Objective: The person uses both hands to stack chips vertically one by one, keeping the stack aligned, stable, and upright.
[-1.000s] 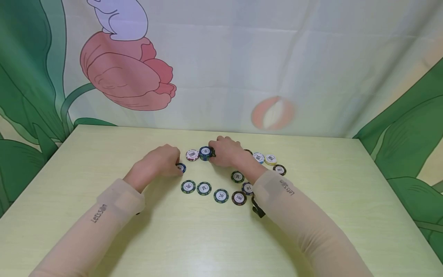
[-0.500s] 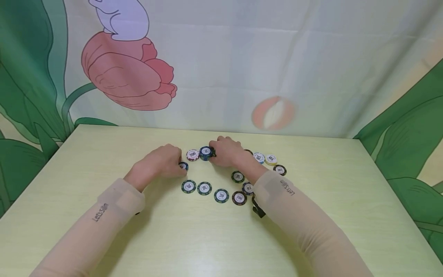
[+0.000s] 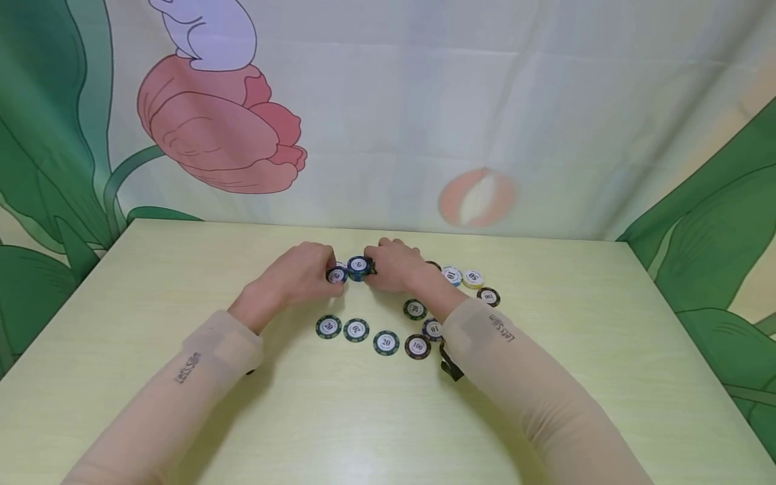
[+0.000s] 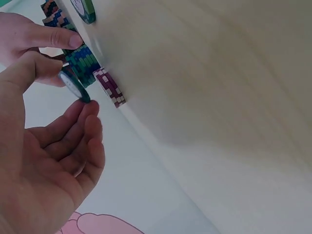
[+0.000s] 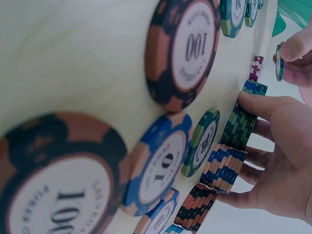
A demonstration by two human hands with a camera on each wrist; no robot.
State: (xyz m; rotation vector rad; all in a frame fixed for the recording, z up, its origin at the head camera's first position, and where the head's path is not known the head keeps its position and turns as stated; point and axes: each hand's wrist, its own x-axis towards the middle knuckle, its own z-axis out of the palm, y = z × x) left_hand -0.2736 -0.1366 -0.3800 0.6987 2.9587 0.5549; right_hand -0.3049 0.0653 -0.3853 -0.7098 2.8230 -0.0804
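Between its thumb and fingertips my left hand [image 3: 297, 273] pinches one blue-green poker chip [image 4: 74, 84]. The chip is tilted and overlaps the purple-and-white chip stack [image 4: 109, 87] in the head view. Just right of it stands a blue-and-green chip stack [image 3: 359, 266]. My right hand [image 3: 397, 266] grips there, its thumb on the near side and fingers behind. In the right wrist view, the same hand spans a green chip stack [image 5: 238, 127] and a blue-and-tan stack [image 5: 223, 168], with fingers behind them. Part of the row is hidden by the right hand in the head view.
Loose chips lie nearer me, among them a green 20 chip [image 3: 386, 343] and a black-and-brown 100 chip [image 3: 417, 347]. Right of my right hand are a light-blue chip stack [image 3: 451, 275] and a yellow-edged one [image 3: 473, 278]. A printed curtain [image 3: 376, 135] hangs behind the table [image 3: 339, 417].
My left hand has moved right and slightly away from me with the pinched chip, to the purple-and-white stack. My right hand stays in place on the row of stacks.
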